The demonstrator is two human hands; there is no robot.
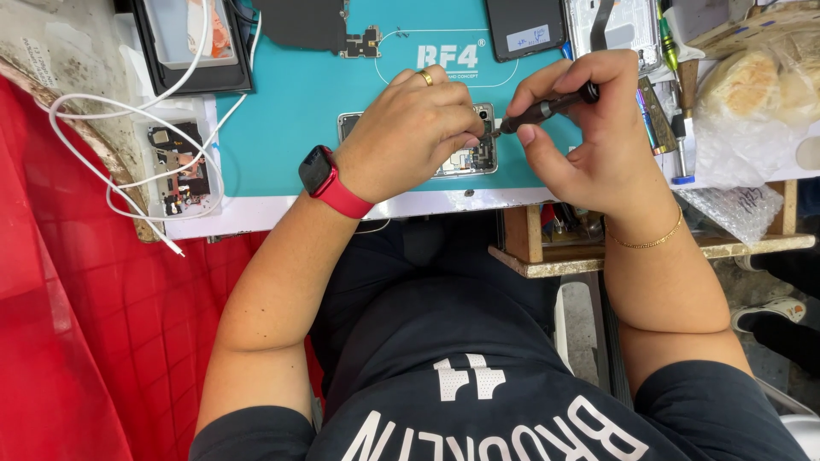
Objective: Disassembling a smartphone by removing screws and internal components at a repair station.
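Opened phone (468, 159) lies flat on the teal mat (290, 111), mostly tucked under the left hand (410, 132), whose fingers curl down on it. Right hand (589, 128) pinches a black screwdriver (547, 107), tip touching the phone's top edge just beside the left fingertips.

White workbench (282, 213) under a teal mat (290, 102) (opened phone (465, 160), dark circuit board (312, 24), white cable (120, 183) atop)

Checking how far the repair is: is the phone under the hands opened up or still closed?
Opened: the phone lies on the teal mat with its inner parts bare.
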